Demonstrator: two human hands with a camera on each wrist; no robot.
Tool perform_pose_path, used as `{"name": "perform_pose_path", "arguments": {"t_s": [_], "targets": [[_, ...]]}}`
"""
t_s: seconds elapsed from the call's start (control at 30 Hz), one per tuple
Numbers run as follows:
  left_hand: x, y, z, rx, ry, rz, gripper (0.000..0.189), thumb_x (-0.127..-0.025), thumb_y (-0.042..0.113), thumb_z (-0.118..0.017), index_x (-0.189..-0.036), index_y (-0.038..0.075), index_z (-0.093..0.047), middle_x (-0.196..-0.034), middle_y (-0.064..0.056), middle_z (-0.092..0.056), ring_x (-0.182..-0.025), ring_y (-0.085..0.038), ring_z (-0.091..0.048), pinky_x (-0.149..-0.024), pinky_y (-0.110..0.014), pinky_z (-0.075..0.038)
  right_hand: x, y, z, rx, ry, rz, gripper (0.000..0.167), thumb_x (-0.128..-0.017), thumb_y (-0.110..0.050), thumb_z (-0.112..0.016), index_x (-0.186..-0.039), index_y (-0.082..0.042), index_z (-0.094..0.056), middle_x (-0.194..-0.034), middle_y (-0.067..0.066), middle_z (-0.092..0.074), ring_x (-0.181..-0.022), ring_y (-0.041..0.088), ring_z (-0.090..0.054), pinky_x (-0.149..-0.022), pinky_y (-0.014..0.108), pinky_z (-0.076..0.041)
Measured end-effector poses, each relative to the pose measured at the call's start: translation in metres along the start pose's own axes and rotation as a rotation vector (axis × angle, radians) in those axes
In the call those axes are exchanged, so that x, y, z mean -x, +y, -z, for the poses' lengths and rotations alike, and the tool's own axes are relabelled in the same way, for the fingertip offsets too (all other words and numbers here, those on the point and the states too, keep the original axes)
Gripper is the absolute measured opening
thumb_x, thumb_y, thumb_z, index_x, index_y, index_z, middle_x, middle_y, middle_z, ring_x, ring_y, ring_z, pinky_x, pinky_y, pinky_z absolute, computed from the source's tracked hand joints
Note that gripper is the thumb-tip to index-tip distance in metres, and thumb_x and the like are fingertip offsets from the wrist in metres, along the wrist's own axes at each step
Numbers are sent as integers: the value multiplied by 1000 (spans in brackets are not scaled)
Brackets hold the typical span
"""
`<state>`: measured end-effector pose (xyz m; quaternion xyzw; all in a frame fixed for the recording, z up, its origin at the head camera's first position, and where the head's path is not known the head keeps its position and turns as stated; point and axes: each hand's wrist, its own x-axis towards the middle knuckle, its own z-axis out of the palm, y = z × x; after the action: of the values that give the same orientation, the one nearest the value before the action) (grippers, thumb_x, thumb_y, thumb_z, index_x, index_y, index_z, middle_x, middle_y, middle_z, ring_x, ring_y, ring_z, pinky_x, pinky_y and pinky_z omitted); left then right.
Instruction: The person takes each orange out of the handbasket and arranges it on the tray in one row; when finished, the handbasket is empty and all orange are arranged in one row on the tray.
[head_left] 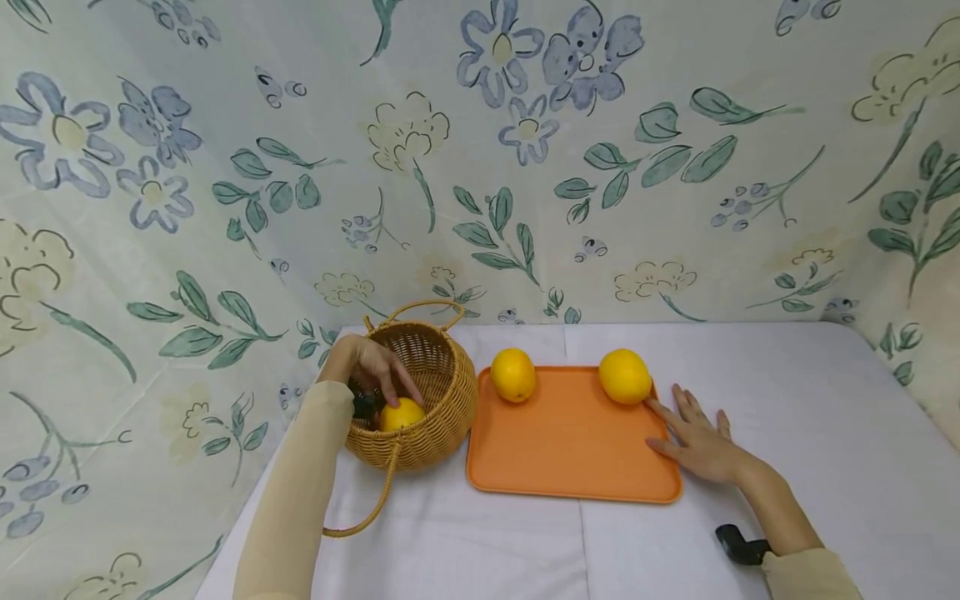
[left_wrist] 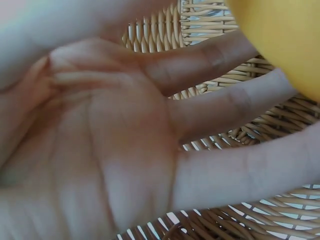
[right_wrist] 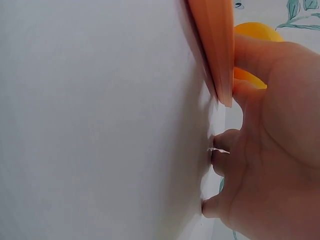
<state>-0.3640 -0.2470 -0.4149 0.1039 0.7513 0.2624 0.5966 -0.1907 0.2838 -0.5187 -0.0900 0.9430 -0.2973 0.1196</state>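
In the head view my left hand [head_left: 378, 367] reaches down into a round wicker basket [head_left: 442, 425]. Its fingers lie around an orange [head_left: 403, 413] just inside the basket's near rim; the left wrist view shows long, spread fingers [left_wrist: 235, 105] with tips hidden behind the orange [left_wrist: 285, 40]. My right hand [head_left: 705, 446] is spread at the right side of an orange tray [head_left: 570, 450]. Some of its fingertips touch the tray's edge and others rest on the table. Two more oranges sit on the tray, one at the back left [head_left: 513, 375] and one at the back right [head_left: 625, 377].
One basket handle [head_left: 375, 512] hangs down over the near side, and another handle [head_left: 427, 304] stands at the back. A white cloth [head_left: 510, 542] covers the table. Behind it hangs a flower-patterned curtain [head_left: 300, 233].
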Motion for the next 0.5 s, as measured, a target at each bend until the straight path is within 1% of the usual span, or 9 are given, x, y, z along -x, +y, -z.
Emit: {"name": "perform_pose_path", "arguments": {"t_s": [0.07, 0.1, 0.17, 0.27, 0.33, 0.4, 0.5], "targets": [[-1, 0, 0, 1, -12, 6, 40, -97, 4, -70, -134, 17, -71, -145, -4, -64, -101, -13, -60, -73, -20, -52, 0, 0, 0, 1, 0, 1, 82, -100, -49, -62, -159, -1, -32, -166, 38, 6, -152, 60, 10, -109, 80, 23], [-2, 0, 0, 0, -15, 12, 41, -97, 4, -70, -135, 18, -71, -145, -3, -64, -100, -12, -60, -72, -19, -52, 0, 0, 0, 0, 1, 2, 82, -100, -49, -62, -159, -1, -31, -166, 38, 6, -152, 60, 10, -109, 80, 23], [-4, 0, 1, -9, -15, 26, 41, -97, 6, -71, -135, 19, -71, -146, -2, -63, -95, -11, -59, -68, -19, -50, 0, 0, 0, 1, 0, 2, 82, -100, -49, -62, -159, -1, -31, -166, 38, 6, -152, 60, 9, -109, 80, 23], [-4, 1, 1, -26, -6, 45, 40, -96, 8, -72, -134, 21, -72, -146, 1, -64, -89, -11, -56, -61, -19, -42, 0, 1, 0, 1, 1, 2, 82, -100, -49, -62, -159, -2, -31, -166, 38, 6, -152, 59, 10, -110, 80, 24], [-4, 1, 0, -33, 4, 53, 39, -95, 9, -73, -132, 22, -73, -144, 1, -65, -87, -12, -55, -60, -20, -40, 0, 1, -1, 2, 2, 2, 82, -100, -49, -62, -159, -2, -31, -166, 38, 6, -153, 59, 10, -110, 79, 24], [-4, 2, -1, -32, 4, 56, 39, -95, 8, -73, -132, 21, -73, -145, 2, -64, -91, -13, -55, -62, -20, -41, 0, 1, -1, 2, 3, 2, 82, -100, -49, -62, -159, -2, -31, -166, 38, 6, -153, 59, 10, -110, 79, 24], [-3, 1, -1, -32, 11, 58, 39, -94, 8, -74, -131, 20, -74, -148, 2, -62, -105, -14, -54, -70, -21, -46, 0, 0, 0, 0, 1, 1, 82, -100, -49, -62, -159, -2, -31, -166, 38, 6, -153, 59, 10, -110, 79, 24]]}}
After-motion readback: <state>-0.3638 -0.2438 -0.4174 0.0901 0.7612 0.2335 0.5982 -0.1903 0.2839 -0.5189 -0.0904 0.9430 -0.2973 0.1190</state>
